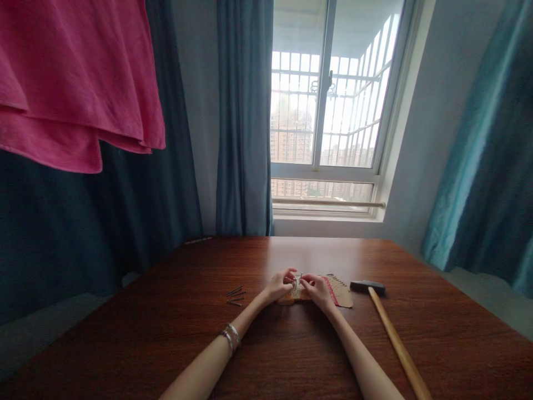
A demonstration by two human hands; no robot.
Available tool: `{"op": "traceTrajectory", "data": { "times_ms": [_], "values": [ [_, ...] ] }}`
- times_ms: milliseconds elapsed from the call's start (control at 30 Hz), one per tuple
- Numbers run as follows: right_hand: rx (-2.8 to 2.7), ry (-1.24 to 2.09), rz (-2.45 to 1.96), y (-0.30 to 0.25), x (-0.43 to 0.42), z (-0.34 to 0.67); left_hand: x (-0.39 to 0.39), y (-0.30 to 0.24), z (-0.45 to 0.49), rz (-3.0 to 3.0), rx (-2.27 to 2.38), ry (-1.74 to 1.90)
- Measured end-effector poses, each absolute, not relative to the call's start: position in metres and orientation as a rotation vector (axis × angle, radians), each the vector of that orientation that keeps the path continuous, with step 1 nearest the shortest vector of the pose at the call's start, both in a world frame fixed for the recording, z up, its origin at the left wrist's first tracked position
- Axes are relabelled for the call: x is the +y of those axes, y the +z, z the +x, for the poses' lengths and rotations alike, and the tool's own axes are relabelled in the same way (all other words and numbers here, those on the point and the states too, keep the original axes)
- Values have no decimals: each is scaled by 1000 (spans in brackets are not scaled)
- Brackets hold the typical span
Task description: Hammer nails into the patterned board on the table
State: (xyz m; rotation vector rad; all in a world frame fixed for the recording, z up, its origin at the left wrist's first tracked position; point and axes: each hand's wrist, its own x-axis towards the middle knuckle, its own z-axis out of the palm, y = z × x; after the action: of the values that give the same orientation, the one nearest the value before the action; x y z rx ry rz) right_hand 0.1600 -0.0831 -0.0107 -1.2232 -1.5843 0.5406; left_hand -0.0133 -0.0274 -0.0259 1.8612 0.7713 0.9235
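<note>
A tan, flat piece that looks like cardboard lies under and between my hands. Small holes or notches line its far edge, and a red strip crosses its right part. Over its left side, my left hand is curled, with thumb and fingers close together at something small and pale. My right hand rests over the middle, thumb and forefinger pinched on a thin upright piece, too small to name. Both hands' fingertips nearly meet. Between them shows a whitish patch that I cannot make out.
Several dark nails lie left of my left hand on the brown wooden table. At the right is a hammer, its dark head away from me and its wooden handle toward me. A pink cloth hangs at upper left.
</note>
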Motion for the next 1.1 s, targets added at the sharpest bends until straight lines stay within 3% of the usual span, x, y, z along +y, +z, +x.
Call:
{"op": "traceTrajectory", "data": {
  "times_ms": [1100],
  "values": [
    [-1655,460,-1221,-20,-77,159,-30,-31,-14,1884,817,1001]
  ]
}}
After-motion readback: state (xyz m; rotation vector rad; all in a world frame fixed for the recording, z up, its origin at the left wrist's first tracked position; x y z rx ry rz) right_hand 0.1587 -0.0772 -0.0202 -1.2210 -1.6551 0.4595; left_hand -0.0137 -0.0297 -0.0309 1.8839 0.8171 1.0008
